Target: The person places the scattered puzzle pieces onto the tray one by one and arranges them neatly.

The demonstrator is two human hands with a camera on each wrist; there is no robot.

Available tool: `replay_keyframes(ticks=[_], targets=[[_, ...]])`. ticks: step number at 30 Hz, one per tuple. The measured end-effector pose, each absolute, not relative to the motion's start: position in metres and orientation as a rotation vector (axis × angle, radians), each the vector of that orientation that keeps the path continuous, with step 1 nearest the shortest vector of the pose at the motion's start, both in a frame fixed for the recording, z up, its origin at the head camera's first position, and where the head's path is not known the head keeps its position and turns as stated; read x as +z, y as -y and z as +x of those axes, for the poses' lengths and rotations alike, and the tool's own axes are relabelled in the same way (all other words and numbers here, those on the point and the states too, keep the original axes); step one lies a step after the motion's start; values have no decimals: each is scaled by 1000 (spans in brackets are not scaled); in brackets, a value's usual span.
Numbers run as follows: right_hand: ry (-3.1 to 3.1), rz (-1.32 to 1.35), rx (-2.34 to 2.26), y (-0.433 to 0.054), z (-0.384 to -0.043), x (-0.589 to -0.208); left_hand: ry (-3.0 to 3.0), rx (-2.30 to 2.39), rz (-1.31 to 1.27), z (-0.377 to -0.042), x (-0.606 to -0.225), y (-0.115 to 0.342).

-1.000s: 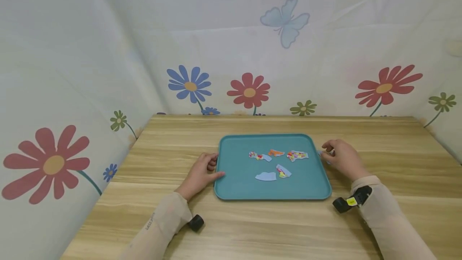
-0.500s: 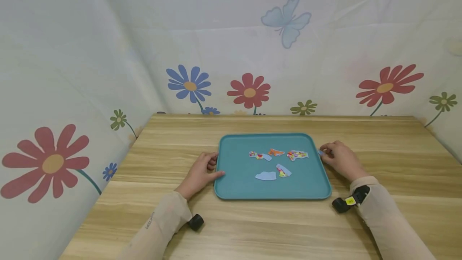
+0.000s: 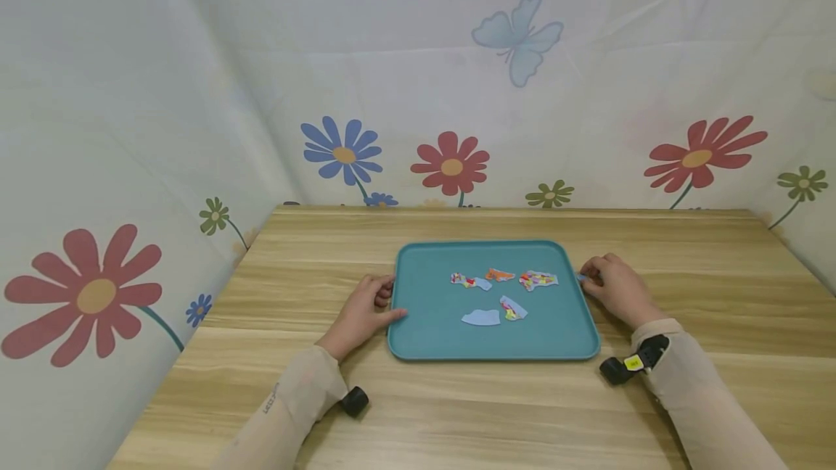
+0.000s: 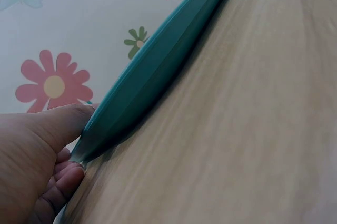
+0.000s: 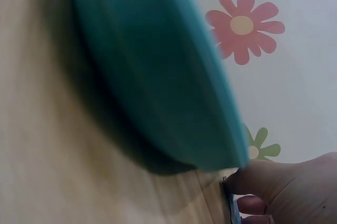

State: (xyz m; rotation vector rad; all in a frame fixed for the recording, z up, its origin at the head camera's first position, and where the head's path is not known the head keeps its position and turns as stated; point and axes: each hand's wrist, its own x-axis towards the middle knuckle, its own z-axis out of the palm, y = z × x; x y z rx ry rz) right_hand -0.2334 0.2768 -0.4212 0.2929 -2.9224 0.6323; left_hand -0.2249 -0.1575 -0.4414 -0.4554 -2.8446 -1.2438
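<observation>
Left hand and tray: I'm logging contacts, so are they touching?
Touching. The left wrist view shows the left hand holding the tray by its rim, thumb lapped over it.

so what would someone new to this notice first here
Probably the bright teal tray in the middle of the wooden table, with five small colourful pieces lying on it. Next, the left hand gripping the tray's left edge and the right hand pinching a bluish piece just beyond its right edge. Behind, big flowers brighten the pale backdrop.

Wood-grain table (image 3: 496,408), pale backdrop (image 3: 366,42) (printed flowers (image 3: 451,167), butterfly (image 3: 519,40)).
</observation>
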Motion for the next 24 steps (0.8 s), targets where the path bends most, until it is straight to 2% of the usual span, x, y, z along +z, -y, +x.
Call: replay_keyframes(ticks=[24], targets=[[2914, 261, 668, -279, -233, -414, 2860, -1250, -438, -223, -438, 157]])
